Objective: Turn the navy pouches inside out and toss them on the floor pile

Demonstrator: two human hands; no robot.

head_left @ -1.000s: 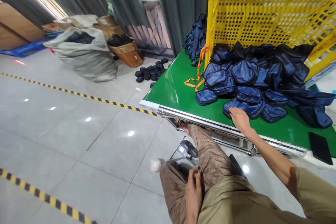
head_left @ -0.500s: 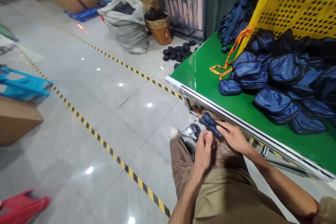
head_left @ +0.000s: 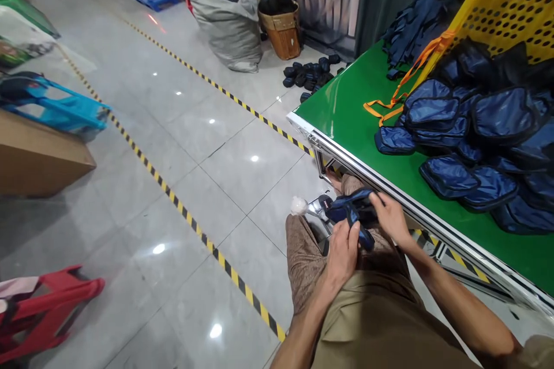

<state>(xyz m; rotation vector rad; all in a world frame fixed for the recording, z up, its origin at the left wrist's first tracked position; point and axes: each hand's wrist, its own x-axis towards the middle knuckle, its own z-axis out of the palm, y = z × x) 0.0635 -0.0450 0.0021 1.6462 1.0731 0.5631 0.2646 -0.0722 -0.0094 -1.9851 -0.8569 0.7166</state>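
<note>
Over my lap, a small dark blue fabric pouch [head_left: 351, 206] with black edging is stretched between my hands. My left hand [head_left: 343, 252] pinches its near edge between thumb and fingers. My right hand [head_left: 392, 220] grips the black edge on the other side, close to the table's front rail. The pouch looks spread apart at its middle; its inside is too dark to make out. Many similar blue pouches [head_left: 450, 176] lie heaped on the green table [head_left: 341, 112] to the right of my hands.
An orange strap [head_left: 389, 105] hangs from a yellow perforated panel [head_left: 497, 6] by the heap. Dark small pieces [head_left: 309, 75] lie on the floor near a grey sack [head_left: 231, 29] and a brown bin [head_left: 281, 31]. Blue [head_left: 64, 101] and red [head_left: 56, 305] plastic stools stand left.
The pouch was narrow and folded between my hands; now it is spread wider. My right hand has lifted its edge, and my left hand grips the near side. The view has shifted slightly.
</note>
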